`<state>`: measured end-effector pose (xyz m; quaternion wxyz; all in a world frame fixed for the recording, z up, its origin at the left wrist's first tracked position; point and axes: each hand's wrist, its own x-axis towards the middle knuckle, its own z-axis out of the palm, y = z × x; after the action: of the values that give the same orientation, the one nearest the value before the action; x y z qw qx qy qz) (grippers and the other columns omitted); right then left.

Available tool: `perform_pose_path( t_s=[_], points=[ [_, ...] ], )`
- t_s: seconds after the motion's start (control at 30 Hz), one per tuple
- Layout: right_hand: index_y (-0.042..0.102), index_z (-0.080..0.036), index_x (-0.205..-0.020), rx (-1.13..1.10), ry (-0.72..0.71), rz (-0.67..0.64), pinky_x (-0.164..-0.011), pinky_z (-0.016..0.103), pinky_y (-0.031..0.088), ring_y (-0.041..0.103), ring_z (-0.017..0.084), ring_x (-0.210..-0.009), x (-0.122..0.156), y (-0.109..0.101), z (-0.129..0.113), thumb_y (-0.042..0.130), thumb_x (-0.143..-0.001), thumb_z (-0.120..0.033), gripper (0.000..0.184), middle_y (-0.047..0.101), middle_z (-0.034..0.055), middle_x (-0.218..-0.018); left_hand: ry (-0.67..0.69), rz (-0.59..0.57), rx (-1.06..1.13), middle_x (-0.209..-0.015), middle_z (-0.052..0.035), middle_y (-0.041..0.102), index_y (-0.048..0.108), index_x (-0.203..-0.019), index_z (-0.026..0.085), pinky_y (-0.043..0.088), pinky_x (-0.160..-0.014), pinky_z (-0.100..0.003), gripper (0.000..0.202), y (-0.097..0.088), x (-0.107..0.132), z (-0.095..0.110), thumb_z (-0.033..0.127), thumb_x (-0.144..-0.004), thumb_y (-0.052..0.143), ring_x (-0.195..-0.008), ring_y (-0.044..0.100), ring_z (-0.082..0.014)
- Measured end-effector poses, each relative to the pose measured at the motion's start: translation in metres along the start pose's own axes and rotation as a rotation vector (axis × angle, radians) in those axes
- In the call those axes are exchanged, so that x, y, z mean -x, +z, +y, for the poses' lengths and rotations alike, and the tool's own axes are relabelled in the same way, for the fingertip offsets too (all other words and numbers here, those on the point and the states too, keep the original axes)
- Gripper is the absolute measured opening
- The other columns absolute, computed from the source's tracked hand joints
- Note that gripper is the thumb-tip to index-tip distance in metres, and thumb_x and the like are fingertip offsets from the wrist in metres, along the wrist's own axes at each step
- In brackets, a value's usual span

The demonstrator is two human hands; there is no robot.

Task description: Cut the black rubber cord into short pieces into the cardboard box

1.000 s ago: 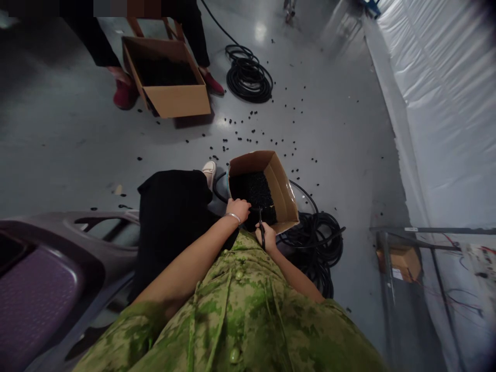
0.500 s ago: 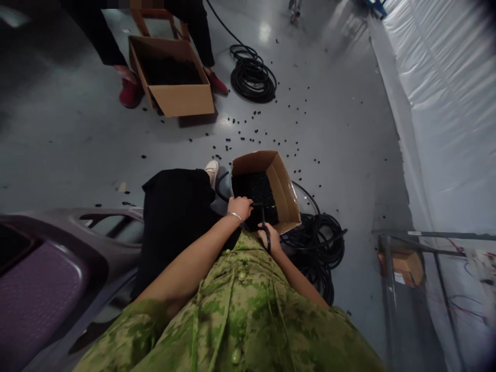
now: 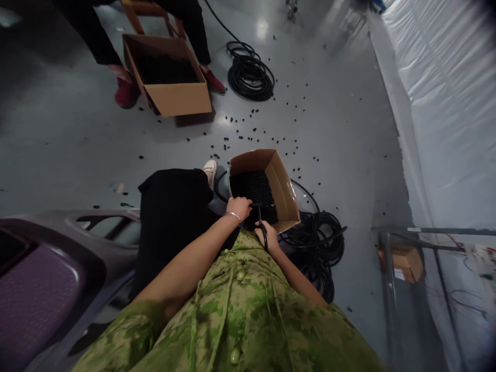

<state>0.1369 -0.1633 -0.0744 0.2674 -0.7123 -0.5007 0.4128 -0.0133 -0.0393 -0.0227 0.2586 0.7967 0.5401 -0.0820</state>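
Observation:
My left hand [image 3: 240, 207], with a bracelet at its wrist, is closed around a thin black hose or cable [image 3: 254, 205] whose short end sticks out to the right. Closed on the dark handles of a pair of scissors [image 3: 264, 238] is my right hand [image 3: 270, 236]. The blades point away from me and meet the black end near my left fingertips. Both hands are over the near side of an open cardboard box [image 3: 284, 194]. Many small black pieces [image 3: 261, 187] lie inside it. My fingers partly hide the cable.
Coiled black cable [image 3: 329, 235] lies right of the box. Farther off are another coil [image 3: 251, 77] and a larger box [image 3: 178, 99] between a seated person's feet [image 3: 127, 93]. Black bits [image 3: 240, 137] dot the floor. A purple-grey plastic chair [image 3: 42, 289] stands at left.
The scissor blades have shifted slightly left against the cable end, and less of that end shows beyond my left fingers. The whole view has moved a little.

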Motion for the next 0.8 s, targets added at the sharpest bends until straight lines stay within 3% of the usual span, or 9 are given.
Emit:
perform_pose_path(
  t_s=[0.37,0.8],
  points=[
    [0.069,-0.021,-0.098,0.011,-0.046,0.031,-0.069,0.028,0.05,0.065,0.019,-0.071,-0.0007,0.0027,0.0057,0.055,-0.079,-0.037,0.028,0.07,0.0014,-0.078,0.047,-0.01,-0.028,-0.114,-0.0114,0.072,0.072,-0.118,0.025,0.042,-0.086,-0.038,0.031,-0.0004,0.0003,0.0006,0.032,-0.093,0.053,-0.108,0.063,-0.0283],
    [0.068,-0.022,-0.097,-0.035,-0.006,0.035,-0.065,0.027,0.05,0.065,0.019,-0.068,0.0005,0.0039,0.009,0.056,-0.079,-0.039,0.027,0.068,-0.0004,-0.072,0.061,0.008,-0.049,-0.111,-0.0099,0.072,0.074,-0.112,0.027,0.042,-0.085,-0.037,0.028,-0.0014,0.0029,0.0016,0.033,-0.093,0.053,-0.105,0.063,-0.0268]
  ],
)
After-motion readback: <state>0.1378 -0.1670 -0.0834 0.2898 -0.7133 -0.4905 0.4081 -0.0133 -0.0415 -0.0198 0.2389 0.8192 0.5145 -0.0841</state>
